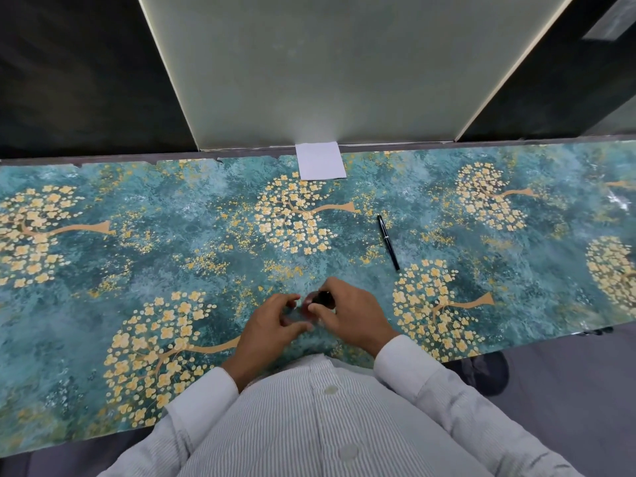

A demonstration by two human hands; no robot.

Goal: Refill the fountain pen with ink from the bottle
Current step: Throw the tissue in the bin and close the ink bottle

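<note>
My table cover [144,256]: teal-green, mottled, golden-yellow blossom trees with tan trunks. My pen [389,242]: black, thin silver bands. Paper square [321,161]: plain white. My shirt [309,425]: white, fine grey vertical stripes, pale buttons.

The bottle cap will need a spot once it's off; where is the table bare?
Bare: the stretch left of the left hand, and the strip between the pen and the paper. Crowded: around the ink bottle, where the right hand also grips.
</note>
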